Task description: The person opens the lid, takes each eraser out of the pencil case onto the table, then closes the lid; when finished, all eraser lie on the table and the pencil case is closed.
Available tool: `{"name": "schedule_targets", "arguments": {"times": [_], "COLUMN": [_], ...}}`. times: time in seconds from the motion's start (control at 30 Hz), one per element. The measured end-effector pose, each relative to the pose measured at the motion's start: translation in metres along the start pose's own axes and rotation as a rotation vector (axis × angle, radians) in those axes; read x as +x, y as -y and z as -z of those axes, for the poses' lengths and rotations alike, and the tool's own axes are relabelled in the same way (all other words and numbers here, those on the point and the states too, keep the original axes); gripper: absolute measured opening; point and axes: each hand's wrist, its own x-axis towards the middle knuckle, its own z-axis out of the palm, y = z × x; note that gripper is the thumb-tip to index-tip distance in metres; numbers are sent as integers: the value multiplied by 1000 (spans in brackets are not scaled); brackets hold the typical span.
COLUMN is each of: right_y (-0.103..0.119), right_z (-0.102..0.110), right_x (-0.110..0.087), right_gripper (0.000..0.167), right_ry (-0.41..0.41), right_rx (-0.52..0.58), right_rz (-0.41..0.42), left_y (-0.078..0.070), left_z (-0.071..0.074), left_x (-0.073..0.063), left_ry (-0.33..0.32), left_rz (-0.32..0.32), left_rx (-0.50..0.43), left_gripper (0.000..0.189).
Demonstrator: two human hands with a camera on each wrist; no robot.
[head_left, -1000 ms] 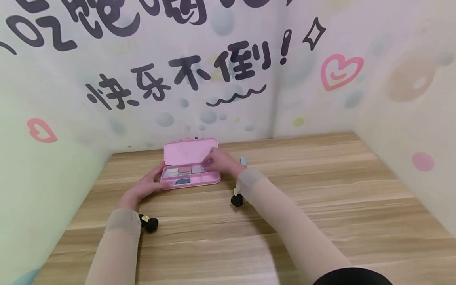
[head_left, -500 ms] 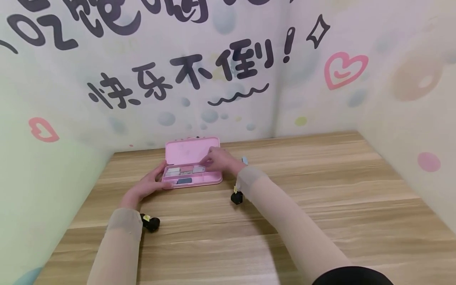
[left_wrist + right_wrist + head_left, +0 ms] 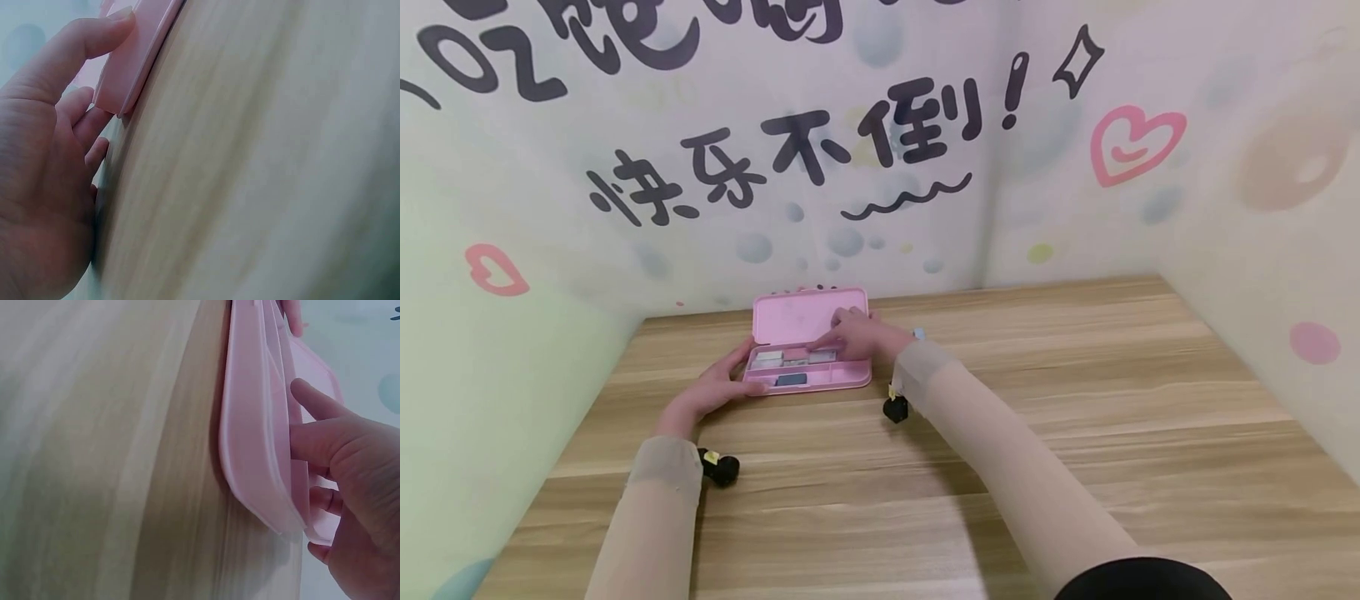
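Observation:
A pink pencil case point(image 3: 848, 387) lies open at the back of the table, its lid point(image 3: 790, 318) raised toward the wall. Small eraser-like blocks fill its rear compartment: white ones point(image 3: 767, 357) at left, a pink one point(image 3: 795, 353) mid-way, another whitish one point(image 3: 822, 356) beside it. A dark grey-blue block point(image 3: 792, 379) lies in the front compartment. My left hand point(image 3: 711, 392) grips the case's left end, thumb on the front rim, fingers behind. My right hand point(image 3: 859, 335) reaches over the right part, index finger extended down to the blocks; the right wrist view shows its thumb point(image 3: 309, 442) inside the rim.
The case stands on a wood-grain table point(image 3: 820, 500) close to the printed back wall point(image 3: 715, 258). A small light-blue object point(image 3: 918, 333) shows behind the right wrist. Black wrist cameras hang under both wrists. A black rounded shape point(image 3: 1142, 579) is at the bottom edge.
My right hand has shifted slightly left, and its index finger has stretched out from a bent pose over the blocks. The left hand keeps its hold. The head view has drifted a little.

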Motion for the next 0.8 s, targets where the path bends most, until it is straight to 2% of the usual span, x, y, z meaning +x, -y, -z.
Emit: {"name": "schedule_targets", "arguments": {"times": [0.23,0.3,0.5,0.53,0.8], "right_y": [1,1,2,3,4], "right_z": [2,3,5,6,7], "right_x": [0,-2,-3,-3,-3], "right_gripper": [54,54,57,58,62], "right_ry": [20,13,13,16,37], "right_rx": [1,28,58,57,78], "right_rz": [3,-1,3,5,6], "left_y": [1,-7,-5,1,0], "left_z": [0,0,-2,-2,-1], "left_x": [1,-2,-2,1,1], "left_ry": [-6,1,-2,-6,-5], "left_rz": [16,19,11,14,30], "left_rx": [-2,-3,14,20,16], "left_gripper": [106,104,105,106,105]}}
